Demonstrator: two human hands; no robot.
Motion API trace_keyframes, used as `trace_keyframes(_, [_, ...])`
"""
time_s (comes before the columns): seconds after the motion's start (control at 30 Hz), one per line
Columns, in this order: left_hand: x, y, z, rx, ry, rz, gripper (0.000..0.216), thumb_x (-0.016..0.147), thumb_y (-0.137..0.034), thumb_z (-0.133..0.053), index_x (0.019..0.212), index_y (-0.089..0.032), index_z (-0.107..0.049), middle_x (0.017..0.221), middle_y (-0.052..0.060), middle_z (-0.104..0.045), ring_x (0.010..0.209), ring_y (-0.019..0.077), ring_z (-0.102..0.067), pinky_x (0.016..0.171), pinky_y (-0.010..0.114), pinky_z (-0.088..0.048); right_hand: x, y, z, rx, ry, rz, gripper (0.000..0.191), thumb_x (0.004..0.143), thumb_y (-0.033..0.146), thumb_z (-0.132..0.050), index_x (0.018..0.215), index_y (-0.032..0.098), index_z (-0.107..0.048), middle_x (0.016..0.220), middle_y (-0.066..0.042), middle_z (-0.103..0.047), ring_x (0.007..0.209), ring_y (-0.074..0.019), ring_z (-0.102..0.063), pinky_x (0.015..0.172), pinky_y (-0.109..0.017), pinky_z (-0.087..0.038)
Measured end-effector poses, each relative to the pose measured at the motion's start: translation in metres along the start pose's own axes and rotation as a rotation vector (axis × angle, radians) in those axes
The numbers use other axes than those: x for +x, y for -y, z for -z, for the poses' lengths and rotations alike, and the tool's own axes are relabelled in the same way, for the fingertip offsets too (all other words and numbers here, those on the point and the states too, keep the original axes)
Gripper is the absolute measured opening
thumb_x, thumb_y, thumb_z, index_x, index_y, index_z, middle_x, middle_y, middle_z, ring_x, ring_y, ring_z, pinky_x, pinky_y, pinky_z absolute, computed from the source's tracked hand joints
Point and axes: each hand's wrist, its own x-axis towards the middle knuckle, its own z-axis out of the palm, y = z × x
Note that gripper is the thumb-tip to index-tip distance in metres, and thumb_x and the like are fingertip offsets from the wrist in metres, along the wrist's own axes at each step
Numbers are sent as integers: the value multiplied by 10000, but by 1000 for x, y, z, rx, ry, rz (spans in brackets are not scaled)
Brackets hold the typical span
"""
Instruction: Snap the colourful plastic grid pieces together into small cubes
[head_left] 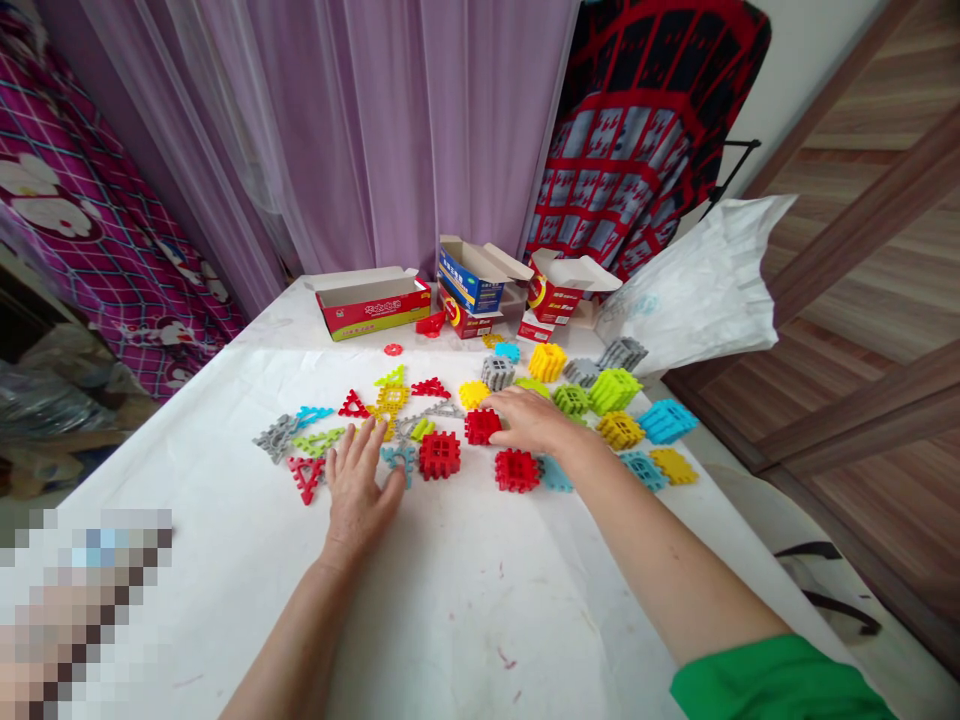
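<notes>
My left hand (pixel 358 487) lies flat on the white table cover (pixel 465 590), fingers spread, holding nothing. Its fingertips reach flat lattice pieces: a red triangle (pixel 305 475), a light green piece (pixel 319 441) and a yellow piece (pixel 391 403). My right hand (pixel 534 420) rests palm down over the pile with fingers stretched out, touching a red lattice cube (pixel 481 426). Two more red cubes (pixel 439 455) (pixel 517 470) sit just in front of it. Behind it lie yellow (pixel 547 361), grey (pixel 497 372) and green cubes (pixel 613 390).
Open cardboard boxes stand at the table's far edge: a red one (pixel 371 305), a blue one (pixel 476 280), another red one (pixel 559 290). A white plastic bag (pixel 697 285) lies at the back right. Purple curtains hang behind. The table's right edge drops to a wooden floor.
</notes>
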Motion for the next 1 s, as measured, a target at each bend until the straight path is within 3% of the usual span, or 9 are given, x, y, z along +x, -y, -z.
trace_keyframes(0.17, [5, 7, 4, -57, -116, 49, 503, 851, -320, -500, 1351, -270, -501, 1379, 91, -567, 1378, 328, -381, 1116, 575, -289, 5, 4, -3, -26, 26, 5, 527, 756, 355, -704, 1251, 211, -593, 1141, -103, -672, 1084, -273, -580, 908, -363, -432])
trace_keyframes(0.5, [5, 7, 1, -62, -151, 45, 451, 850, -302, -493, 1295, -250, -544, 1356, 94, -582, 1365, 302, -407, 1121, 527, -313, -3, 3, 0, -12, -7, -86, 547, 759, 391, -708, 1264, 226, -578, 1156, -95, -678, 1066, -274, -611, 879, -347, -448])
trace_keyframes(0.7, [5, 7, 0, -84, -135, 82, 444, 843, -299, -495, 1278, -243, -562, 1372, 107, -571, 1359, 315, -412, 1116, 556, -304, -11, 42, 15, 132, -156, -30, 501, 783, 414, -689, 1237, 230, -585, 1158, -72, -682, 1048, -249, -621, 885, -342, -446])
trace_keyframes(0.83, [4, 7, -1, -82, -141, 99, 432, 841, -298, -495, 1264, -252, -567, 1375, 95, -572, 1356, 302, -421, 1112, 547, -311, -9, 70, 11, 109, -140, 27, 502, 759, 428, -715, 1200, 217, -599, 1120, -83, -692, 1028, -266, -624, 861, -354, -444])
trace_keyframes(1.0, [4, 5, 0, -80, -165, 104, 423, 837, -293, -484, 1237, -207, -590, 1365, 121, -581, 1344, 302, -438, 1110, 535, -321, -7, 78, 5, 72, -134, 41, 469, 752, 435, -728, 1157, 228, -612, 1074, -70, -695, 1001, -257, -626, 831, -338, -431])
